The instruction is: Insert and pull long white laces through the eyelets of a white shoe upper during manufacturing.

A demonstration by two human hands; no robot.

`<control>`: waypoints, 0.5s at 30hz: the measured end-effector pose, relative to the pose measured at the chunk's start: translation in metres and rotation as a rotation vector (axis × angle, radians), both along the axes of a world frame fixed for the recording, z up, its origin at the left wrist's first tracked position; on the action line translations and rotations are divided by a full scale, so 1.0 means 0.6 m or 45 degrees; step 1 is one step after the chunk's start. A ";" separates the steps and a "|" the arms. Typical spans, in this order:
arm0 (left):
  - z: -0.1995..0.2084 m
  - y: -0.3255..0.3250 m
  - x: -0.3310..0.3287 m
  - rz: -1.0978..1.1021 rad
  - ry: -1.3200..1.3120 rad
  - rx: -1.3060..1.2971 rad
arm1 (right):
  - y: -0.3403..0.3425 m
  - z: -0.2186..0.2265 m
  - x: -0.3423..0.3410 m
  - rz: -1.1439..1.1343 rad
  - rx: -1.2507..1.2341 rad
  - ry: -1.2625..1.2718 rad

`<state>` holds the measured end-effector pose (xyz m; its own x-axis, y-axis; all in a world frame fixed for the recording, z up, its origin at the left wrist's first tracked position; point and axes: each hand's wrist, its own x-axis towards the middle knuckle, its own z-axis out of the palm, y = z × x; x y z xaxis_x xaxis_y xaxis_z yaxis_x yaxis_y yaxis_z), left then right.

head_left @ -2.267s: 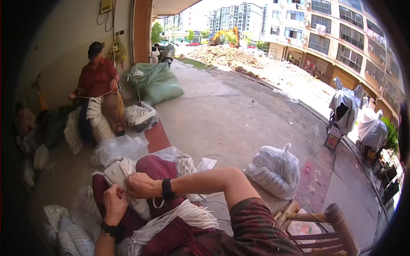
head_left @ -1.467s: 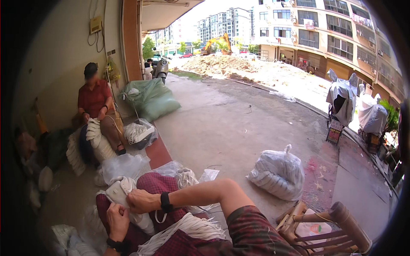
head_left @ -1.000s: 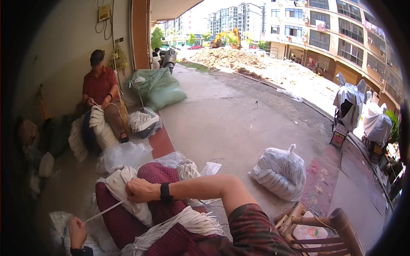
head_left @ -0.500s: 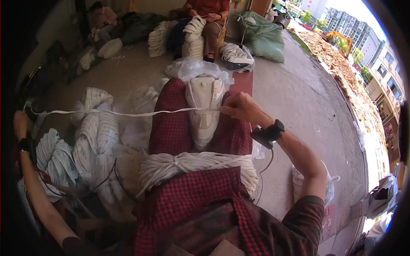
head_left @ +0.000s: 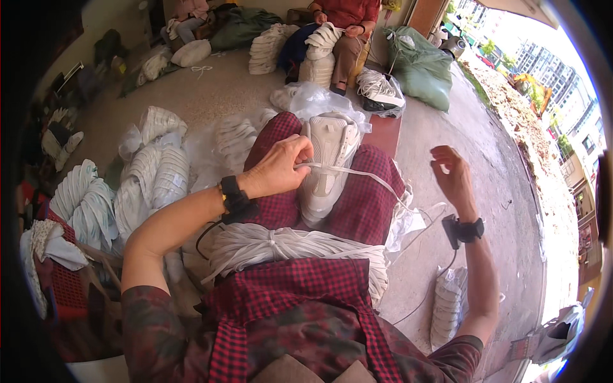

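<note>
A white shoe upper point(head_left: 325, 186) stands toe-down between my knees. My left hand point(head_left: 276, 167) is closed at its left side, thumb and finger pinching a flat white shoelace point(head_left: 357, 172). The lace crosses the upper and trails off to the right over my knee in a loose curve. My right hand point(head_left: 454, 177) is raised to the right, apart from the shoe, its fingers bent but spread with nothing seen in them. On my lap lies a tied bundle of white laces point(head_left: 281, 246) over a red checked apron point(head_left: 306, 284).
Stacked white shoe uppers point(head_left: 150, 169) stand at the left, beside a red basket point(head_left: 67, 281). A wrapped stack point(head_left: 449, 306) sits at the right. Ahead, a person in red point(head_left: 348, 16) works on uppers near a green sack point(head_left: 421, 70). Cables hang from both wrist devices.
My left hand has come from the far left to the shoe. My right hand has let go at the shoe and moved right. The lace, earlier stretched left, now trails right.
</note>
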<state>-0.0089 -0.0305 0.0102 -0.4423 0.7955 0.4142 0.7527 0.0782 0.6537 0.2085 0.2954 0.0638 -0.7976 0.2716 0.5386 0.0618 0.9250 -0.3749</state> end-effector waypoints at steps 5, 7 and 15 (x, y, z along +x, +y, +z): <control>-0.009 0.009 -0.003 -0.038 0.290 -0.030 | -0.169 -0.057 -0.090 0.589 -0.002 -0.088; -0.009 0.001 -0.011 0.009 0.784 -0.136 | -0.178 -0.082 -0.112 0.578 0.057 -0.075; -0.023 -0.041 -0.048 0.013 1.023 -0.221 | -0.165 -0.104 -0.114 0.521 0.397 -0.247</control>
<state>-0.0375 -0.0552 -0.0034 -0.0711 0.8750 0.4788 0.9847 0.1382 -0.1065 0.1399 0.1962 0.0017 -0.8973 -0.2303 0.3765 -0.2853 0.9536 -0.0965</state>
